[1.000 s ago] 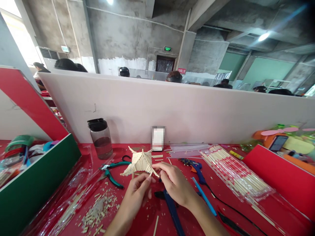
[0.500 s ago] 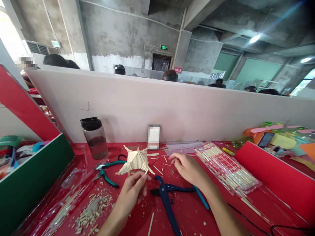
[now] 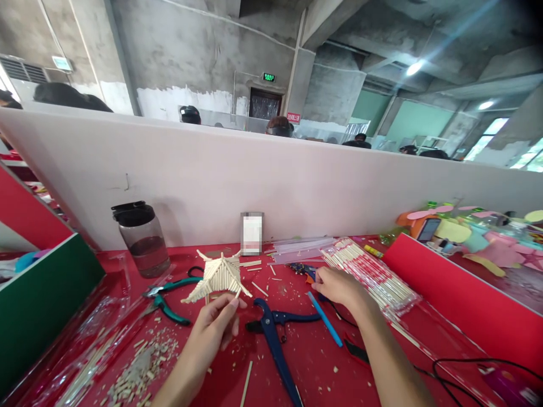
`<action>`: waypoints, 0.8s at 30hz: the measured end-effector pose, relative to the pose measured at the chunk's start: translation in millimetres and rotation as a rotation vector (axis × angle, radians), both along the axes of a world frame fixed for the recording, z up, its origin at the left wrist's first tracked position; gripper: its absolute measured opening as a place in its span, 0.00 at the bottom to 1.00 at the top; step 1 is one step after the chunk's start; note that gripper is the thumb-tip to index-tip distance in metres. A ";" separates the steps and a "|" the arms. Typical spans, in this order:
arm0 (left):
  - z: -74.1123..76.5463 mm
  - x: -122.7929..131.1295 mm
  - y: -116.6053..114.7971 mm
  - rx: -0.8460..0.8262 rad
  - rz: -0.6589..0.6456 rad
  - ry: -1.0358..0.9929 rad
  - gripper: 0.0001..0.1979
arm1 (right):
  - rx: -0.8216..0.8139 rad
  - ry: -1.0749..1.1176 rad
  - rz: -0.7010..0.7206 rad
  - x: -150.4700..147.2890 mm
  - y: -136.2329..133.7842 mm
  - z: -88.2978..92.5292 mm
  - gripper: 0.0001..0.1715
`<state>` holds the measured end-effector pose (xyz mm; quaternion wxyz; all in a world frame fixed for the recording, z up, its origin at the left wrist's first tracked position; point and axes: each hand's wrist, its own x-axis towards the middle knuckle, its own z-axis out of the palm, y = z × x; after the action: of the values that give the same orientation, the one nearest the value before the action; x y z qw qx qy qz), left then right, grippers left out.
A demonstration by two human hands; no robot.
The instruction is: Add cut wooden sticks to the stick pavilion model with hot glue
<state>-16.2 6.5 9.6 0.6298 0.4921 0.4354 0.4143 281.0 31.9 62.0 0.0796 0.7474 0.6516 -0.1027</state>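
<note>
My left hand (image 3: 211, 329) pinches the underside of a small roof-shaped model made of pale wooden sticks (image 3: 218, 276), holding it just above the red table (image 3: 314, 362). My right hand (image 3: 337, 285) reaches right, its fingers curled over the blue glue gun (image 3: 309, 273) beside the packs of sticks (image 3: 370, 274). Blue-handled cutters (image 3: 274, 334) lie between my hands. A light blue glue stick or pen (image 3: 324, 319) lies under my right wrist.
Green-handled pliers (image 3: 167, 294) lie left of the model, with a dark-lidded jar (image 3: 139, 238) behind. Stick offcuts (image 3: 136, 370) litter the front left. A white partition (image 3: 271, 181) closes the back, a green box (image 3: 38, 305) the left, a red board (image 3: 458, 299) the right. A black cable (image 3: 466, 367) trails front right.
My right hand left the stick model and moved right to the glue gun. My left hand kept the model. The view swung to the right.
</note>
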 end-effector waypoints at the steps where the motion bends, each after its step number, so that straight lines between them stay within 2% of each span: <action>1: 0.9 0.0 -0.7 -0.004 0.004 0.001 0.27 | -0.032 -0.012 -0.015 3.3 -0.2 -0.5 0.11; 5: 2.0 -0.1 -2.2 -0.009 0.023 0.002 0.26 | -0.104 -0.037 -0.003 -1.8 0.5 -9.1 0.11; 10: 0.7 -0.8 -1.8 -0.004 0.025 0.002 0.25 | -0.091 -0.074 0.042 -22.2 2.2 -21.1 0.15; 13: -0.5 -0.9 -0.2 -0.011 0.009 -0.004 0.27 | -0.069 -0.067 0.099 -28.8 1.2 -22.5 0.12; 19: -4.9 0.1 1.9 -0.015 -0.006 -0.022 0.28 | 0.088 0.047 0.210 -37.1 3.0 -21.6 0.20; 24: -5.5 1.0 0.7 -0.017 -0.003 -0.023 0.29 | 0.203 0.141 0.272 -55.1 7.4 -30.2 0.19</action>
<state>-15.2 7.3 4.1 0.6397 0.4823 0.4309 0.4153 225.9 39.2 31.8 -0.0287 0.6474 0.7577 -0.0768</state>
